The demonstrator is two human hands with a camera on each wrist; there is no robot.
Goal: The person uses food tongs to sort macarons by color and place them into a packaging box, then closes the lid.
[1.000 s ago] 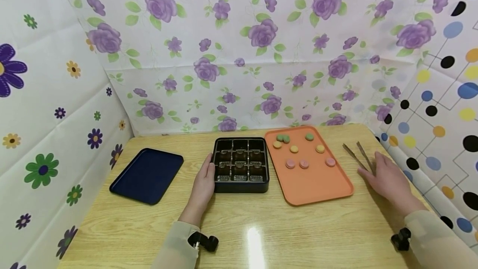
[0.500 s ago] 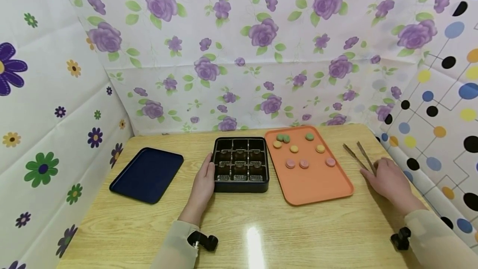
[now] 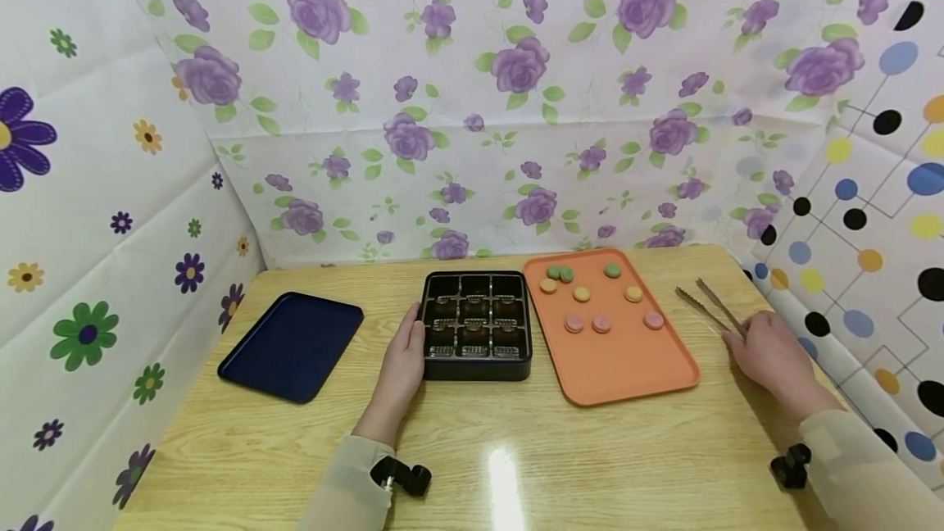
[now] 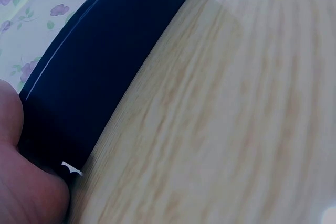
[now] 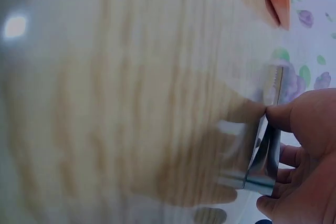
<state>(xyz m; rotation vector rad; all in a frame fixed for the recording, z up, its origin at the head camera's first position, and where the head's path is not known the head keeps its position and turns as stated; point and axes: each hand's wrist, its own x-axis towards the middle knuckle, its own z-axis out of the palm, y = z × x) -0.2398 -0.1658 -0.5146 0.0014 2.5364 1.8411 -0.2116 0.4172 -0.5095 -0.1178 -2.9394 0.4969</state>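
My left hand (image 3: 401, 357) lies along the left side of a black square box (image 3: 475, 369), its fingers straight against the wall. Clear plastic dividers split the inside of the box into several compartments. In the left wrist view the box's dark front wall (image 4: 100, 51) stands on the table beside the thumb side of that hand. At the table's right, my right hand (image 3: 774, 360) holds metal serving tongs (image 3: 721, 306) by the rear end, tips spread apart and pointing to the back. The right wrist view shows thumb and fingers around the tongs (image 5: 265, 163), low over the wood.
An orange tray (image 3: 627, 371) between box and tongs carries green, yellow and pink macarons (image 3: 601, 324), spread over its back half. On the left lies a dark blue tray (image 3: 295, 347). The wooden table (image 3: 442, 449) meets patterned cloth walls at the back and sides.
My right hand has turned a little and its fingers have curled further around the tongs, whose tips have swung slightly left. The left hand and the box have stayed put.
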